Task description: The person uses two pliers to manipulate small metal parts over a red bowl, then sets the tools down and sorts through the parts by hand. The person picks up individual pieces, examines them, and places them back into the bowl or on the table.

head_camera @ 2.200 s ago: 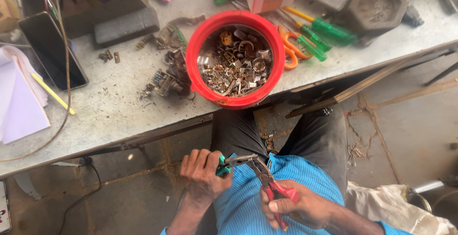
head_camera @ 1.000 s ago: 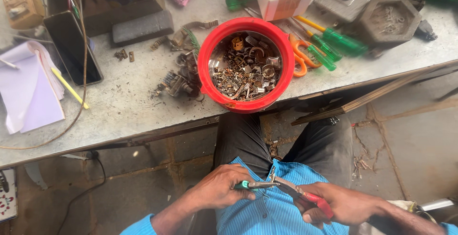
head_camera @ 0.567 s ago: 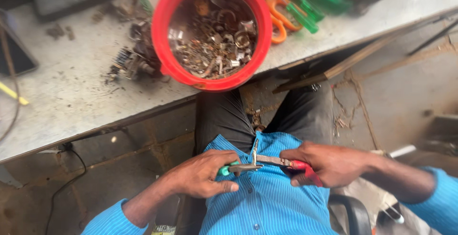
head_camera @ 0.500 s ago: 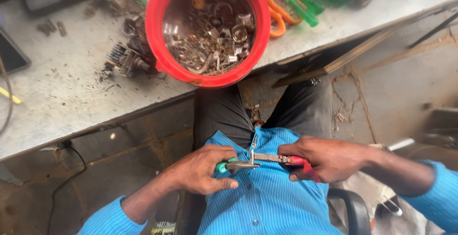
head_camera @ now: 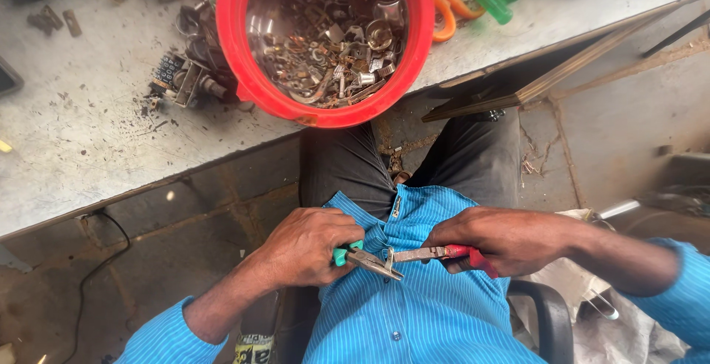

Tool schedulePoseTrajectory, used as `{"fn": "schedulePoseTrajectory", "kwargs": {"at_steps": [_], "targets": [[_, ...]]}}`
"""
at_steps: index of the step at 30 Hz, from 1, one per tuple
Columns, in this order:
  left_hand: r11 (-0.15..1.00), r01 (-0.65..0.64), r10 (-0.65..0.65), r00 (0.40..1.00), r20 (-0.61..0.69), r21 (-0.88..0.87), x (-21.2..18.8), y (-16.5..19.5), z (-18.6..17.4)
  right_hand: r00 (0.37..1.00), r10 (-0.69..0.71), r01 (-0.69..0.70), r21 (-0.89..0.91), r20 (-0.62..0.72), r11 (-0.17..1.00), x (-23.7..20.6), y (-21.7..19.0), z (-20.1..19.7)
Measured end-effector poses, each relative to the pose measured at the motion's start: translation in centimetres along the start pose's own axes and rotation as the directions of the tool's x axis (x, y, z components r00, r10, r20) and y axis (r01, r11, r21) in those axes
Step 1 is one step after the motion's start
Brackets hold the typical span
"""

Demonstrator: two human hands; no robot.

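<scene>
Overhead, I see 1 red bucket (head_camera: 235, 53) of metal scrap on the grey bench (head_camera: 81, 150), orange-handled scissors (head_camera: 444, 9) beside it. Below, 2 pliers meet nose to nose: my left hand (head_camera: 310, 249) is closed around the green-handled pliers (head_camera: 366, 259), my right hand (head_camera: 506, 238) around the red-handled pliers (head_camera: 436, 253), over my blue shirt (head_camera: 421, 312).

Both hands sit low in the middle of the frame, close against the chest. The left hand (head_camera: 310, 249) comes in from the lower left on a forearm bare below a rolled blue sleeve, knuckles up, its fingers (head_camera: 336, 235) curled shut in a fist. The right hand (head_camera: 503, 238) reaches in from the lower right, wrist straight, sleeve drawn back near the frame's edge, fingers likewise wrapped closed. The two fists face each other, near but apart.
</scene>
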State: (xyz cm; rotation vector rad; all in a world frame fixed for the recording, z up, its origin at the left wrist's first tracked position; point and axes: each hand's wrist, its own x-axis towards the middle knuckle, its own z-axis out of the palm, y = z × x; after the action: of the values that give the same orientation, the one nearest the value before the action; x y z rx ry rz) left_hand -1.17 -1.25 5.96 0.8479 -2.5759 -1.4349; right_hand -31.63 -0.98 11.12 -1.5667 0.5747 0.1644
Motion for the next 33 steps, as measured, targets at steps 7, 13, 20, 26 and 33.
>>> {"fn": "schedulePoseTrajectory", "kwargs": {"at_steps": [7, 13, 20, 26, 33], "targets": [[0.994, -0.102, 0.103, 0.994, -0.038, 0.023, -0.2, -0.8, 0.1, 0.996, -0.003, -0.010, 0.136, 0.092, 0.991, 0.7, 0.1, 0.4], [0.992, -0.115, 0.117, 0.993, -0.032, 0.046, -0.3, -1.1, 0.2, 0.991, -0.077, 0.051, 0.221, 0.113, 0.974, 0.9, 0.9, 1.1], [0.992, -0.117, 0.120, 0.991, -0.059, 0.044, -0.8, -1.0, -0.4, 0.988, -0.127, 0.088, 0.350, 0.090, 0.933, 1.0, 2.4, 2.6], [0.994, -0.098, 0.102, 0.993, -0.065, 0.056, -1.5, -0.6, -1.4, 0.981, -0.186, 0.139, 0.458, 0.059, 0.878, 1.2, 1.8, 2.7], [0.998, -0.058, 0.057, 0.997, -0.054, -0.020, -2.3, -0.3, -1.3, 0.996, -0.088, 0.091, 0.471, -0.027, 0.877, 1.8, 1.0, 3.0]]}}
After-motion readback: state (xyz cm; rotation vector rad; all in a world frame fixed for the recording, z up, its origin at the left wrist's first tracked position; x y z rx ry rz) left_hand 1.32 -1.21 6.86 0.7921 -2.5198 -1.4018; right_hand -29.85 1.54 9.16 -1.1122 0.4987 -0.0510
